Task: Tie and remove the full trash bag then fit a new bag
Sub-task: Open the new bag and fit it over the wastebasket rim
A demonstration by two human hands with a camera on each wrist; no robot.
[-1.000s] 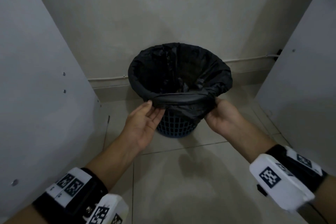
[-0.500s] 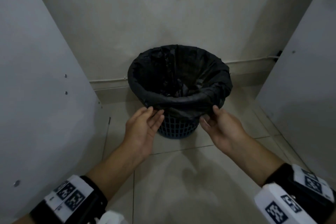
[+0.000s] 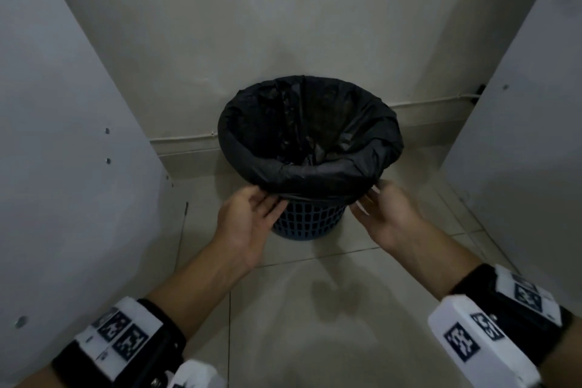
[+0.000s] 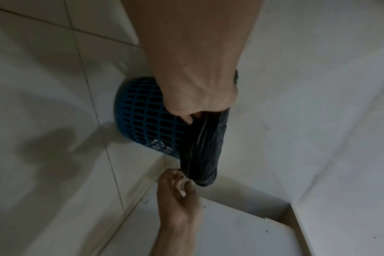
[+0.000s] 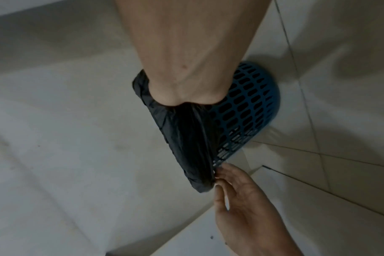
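Black bag one; basket one; left hand, right hand.

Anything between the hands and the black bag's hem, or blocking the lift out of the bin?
Nothing visible. Left hand and right hand already hold the folded hem of the black bag at the near rim of the blue bin. Above it is open; the side panels stand apart.

bag contents too dark, bin rim hidden underneath
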